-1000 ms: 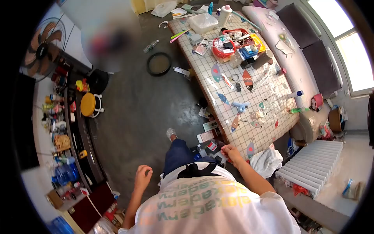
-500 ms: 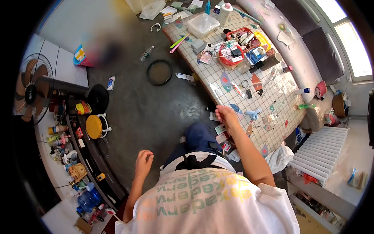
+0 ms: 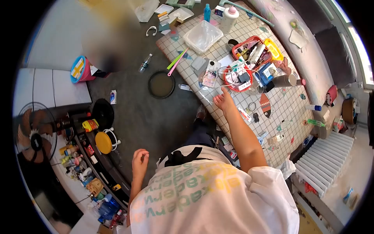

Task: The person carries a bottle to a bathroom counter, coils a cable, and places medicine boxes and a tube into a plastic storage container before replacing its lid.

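My right hand (image 3: 224, 100) hovers over the tile-patterned table, its fingers apart and slightly bent, with nothing in them. Just beyond its fingertips lie a phone in a patterned case (image 3: 210, 74) and a white cable (image 3: 224, 85). A round red basket (image 3: 238, 89) filled with small items stands beside the phone. Behind it is a second red basket (image 3: 249, 40), also full. Low on the left, my left hand (image 3: 140, 160) hangs over the floor with its fingers curled in, and no object shows in it.
The table (image 3: 286, 102) also bears a clear plastic tub (image 3: 202, 37), a white bottle (image 3: 229, 20) and a dark cup (image 3: 286, 80). On the floor are a black round pan (image 3: 161, 84), a plastic bottle (image 3: 145, 63) and a yellow stool (image 3: 103, 142). A fan (image 3: 36, 136) stands left.
My right hand has moved forward along the table, from its near edge toward the phone and red baskets. The view has shifted as my body stepped forward. My left hand stays low.
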`<control>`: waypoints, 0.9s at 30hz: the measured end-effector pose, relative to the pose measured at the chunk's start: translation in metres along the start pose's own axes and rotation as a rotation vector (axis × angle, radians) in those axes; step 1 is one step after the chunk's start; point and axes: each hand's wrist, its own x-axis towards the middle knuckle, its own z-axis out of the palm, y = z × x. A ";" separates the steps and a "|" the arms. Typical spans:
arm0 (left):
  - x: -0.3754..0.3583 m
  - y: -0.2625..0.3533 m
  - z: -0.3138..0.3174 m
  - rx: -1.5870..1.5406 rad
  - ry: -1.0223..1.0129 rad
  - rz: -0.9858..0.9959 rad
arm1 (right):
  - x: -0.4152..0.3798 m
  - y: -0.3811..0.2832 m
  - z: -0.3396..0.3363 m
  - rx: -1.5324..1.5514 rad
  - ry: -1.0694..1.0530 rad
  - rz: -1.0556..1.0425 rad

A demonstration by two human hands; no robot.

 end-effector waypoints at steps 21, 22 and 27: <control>0.233 0.124 -0.024 0.068 -0.415 0.485 | -0.182 -0.122 0.058 -0.227 0.061 -1.123; 0.239 0.137 -0.022 0.066 -0.440 0.519 | -0.194 -0.133 0.056 -0.117 -0.034 -1.141; 0.247 0.195 -0.012 -0.041 -0.505 0.759 | -0.297 -0.172 0.080 -0.254 0.022 -1.507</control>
